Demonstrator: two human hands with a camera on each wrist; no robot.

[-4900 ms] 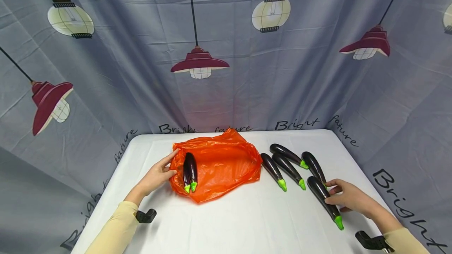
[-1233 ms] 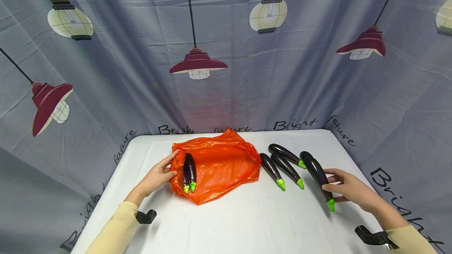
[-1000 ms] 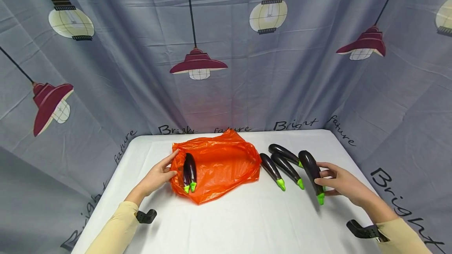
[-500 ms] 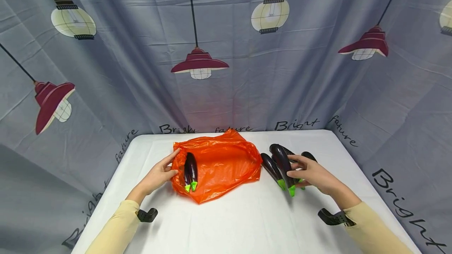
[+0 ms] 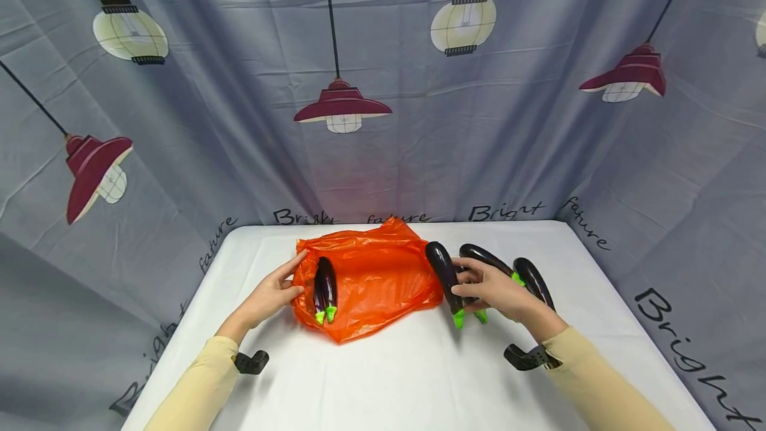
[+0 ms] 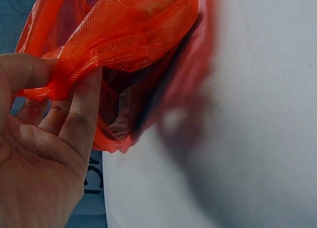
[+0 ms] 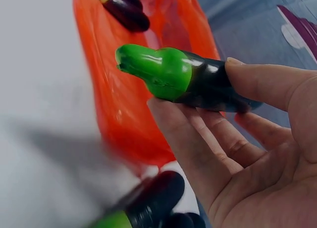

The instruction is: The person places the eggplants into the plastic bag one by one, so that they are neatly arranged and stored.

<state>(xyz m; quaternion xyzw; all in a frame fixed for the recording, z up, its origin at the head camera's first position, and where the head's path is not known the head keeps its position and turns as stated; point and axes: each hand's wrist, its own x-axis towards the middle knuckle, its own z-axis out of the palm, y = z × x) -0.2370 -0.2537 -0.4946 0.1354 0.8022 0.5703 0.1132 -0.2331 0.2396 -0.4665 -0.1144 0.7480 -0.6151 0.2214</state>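
Note:
An orange-red plastic bag [image 5: 380, 291] lies open on the white table. My left hand [image 5: 266, 296] pinches its left edge; in the left wrist view the thumb and fingers have the film between them. Two dark eggplants [image 5: 327, 285] with green stems lie side by side in the bag's left part. My right hand [image 5: 499, 291] holds another eggplant [image 5: 441, 265] above the bag's right edge, thumb on one side and fingers on the other. In the right wrist view, this eggplant's green stem [image 7: 168, 72] points away from the palm.
Right of the bag lie more eggplants, one at the back [image 5: 487, 257] and one farther right [image 5: 535, 281]; others are partly hidden by my right hand. The white table [image 5: 383, 384] ends against a grey lamp-print curtain [image 5: 389, 165].
My right hand has taken hold of the nearest eggplant on the right, lifted it and carried it left over the others to the bag's edge. My left hand has stayed at the bag.

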